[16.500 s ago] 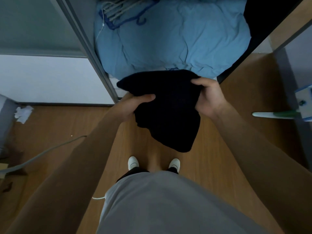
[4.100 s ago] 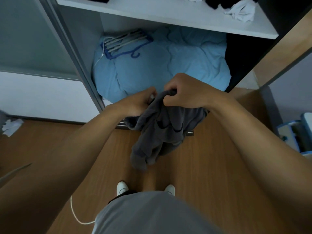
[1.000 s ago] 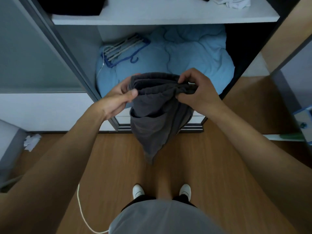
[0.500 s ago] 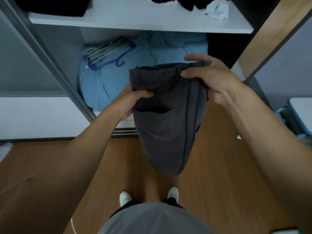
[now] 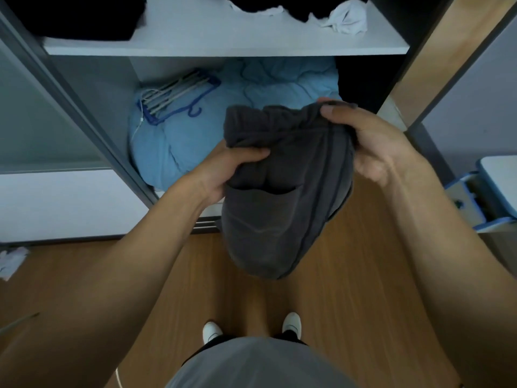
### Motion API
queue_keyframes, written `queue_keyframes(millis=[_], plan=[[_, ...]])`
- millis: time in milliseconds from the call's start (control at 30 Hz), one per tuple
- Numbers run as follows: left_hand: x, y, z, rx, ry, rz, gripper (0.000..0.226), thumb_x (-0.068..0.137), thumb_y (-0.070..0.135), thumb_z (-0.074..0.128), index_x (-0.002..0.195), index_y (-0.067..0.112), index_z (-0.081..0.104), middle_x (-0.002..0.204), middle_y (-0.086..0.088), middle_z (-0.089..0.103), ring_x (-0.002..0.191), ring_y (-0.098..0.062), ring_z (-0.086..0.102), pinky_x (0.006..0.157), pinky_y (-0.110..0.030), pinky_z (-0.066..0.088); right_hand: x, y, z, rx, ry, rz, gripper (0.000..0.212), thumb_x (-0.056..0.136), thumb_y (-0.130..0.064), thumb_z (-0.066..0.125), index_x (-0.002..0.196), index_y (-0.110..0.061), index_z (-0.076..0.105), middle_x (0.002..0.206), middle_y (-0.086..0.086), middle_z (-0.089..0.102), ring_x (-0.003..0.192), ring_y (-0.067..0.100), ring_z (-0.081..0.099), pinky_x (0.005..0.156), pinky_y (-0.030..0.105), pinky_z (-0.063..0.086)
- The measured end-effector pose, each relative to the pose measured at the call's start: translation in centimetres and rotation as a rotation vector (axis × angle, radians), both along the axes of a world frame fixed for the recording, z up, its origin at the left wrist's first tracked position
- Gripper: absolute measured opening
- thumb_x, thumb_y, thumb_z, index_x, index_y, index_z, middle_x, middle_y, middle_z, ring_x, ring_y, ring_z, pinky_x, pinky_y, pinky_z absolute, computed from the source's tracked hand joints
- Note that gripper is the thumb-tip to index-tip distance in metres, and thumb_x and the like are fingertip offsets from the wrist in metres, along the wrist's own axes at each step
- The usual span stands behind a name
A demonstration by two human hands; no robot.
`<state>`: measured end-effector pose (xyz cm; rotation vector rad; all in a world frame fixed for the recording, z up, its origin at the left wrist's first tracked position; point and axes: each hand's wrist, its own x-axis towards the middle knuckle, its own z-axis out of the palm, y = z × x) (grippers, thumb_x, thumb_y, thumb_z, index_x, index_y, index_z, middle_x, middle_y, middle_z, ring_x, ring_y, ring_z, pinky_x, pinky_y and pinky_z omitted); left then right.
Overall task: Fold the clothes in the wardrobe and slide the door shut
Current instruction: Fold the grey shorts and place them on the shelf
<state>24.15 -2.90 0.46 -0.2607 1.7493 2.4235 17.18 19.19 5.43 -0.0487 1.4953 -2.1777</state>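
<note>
Grey garment (image 5: 279, 197) gripped between left hand (image 5: 226, 166), right hand (image 5: 372, 141)

My single wide view is head-worn, tilted forward and down, close above the left hand (image 5: 232, 166) and right hand (image 5: 372, 141), wardrobe shelf (image 5: 223, 35) ahead, floor (image 5: 349, 303) below.

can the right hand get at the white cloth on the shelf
Probably not yet: the right hand and left hand both grip the grey garment. Otherwise the way up to the white cloth on the shelf looks free.

Folded dark-grey garment (image 5: 279, 197), hanging, held aloft
</note>
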Motion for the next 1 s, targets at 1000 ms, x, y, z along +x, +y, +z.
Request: queue_keyframes(millis=[1000], plan=[[3.0, -3.9, -1.1, 0.104, -0.373, 0.088, 0.042, 0.090, 0.026, 0.069, 0.123, 0.002, 0.066, 0.117, -0.015, 0.073, 0.098, -0.024, 0.073, 0.076, -0.033, 0.061, 6.8, -2.4, -8.9, 0.061, -0.234, 0.076, 0.059, 0.080, -0.030, 0.070, 0.133, -0.008, 0.061, 0.120, 0.009, 0.073, 0.109, 0.025, 0.071, 0.097, 0.041, 0.056]])
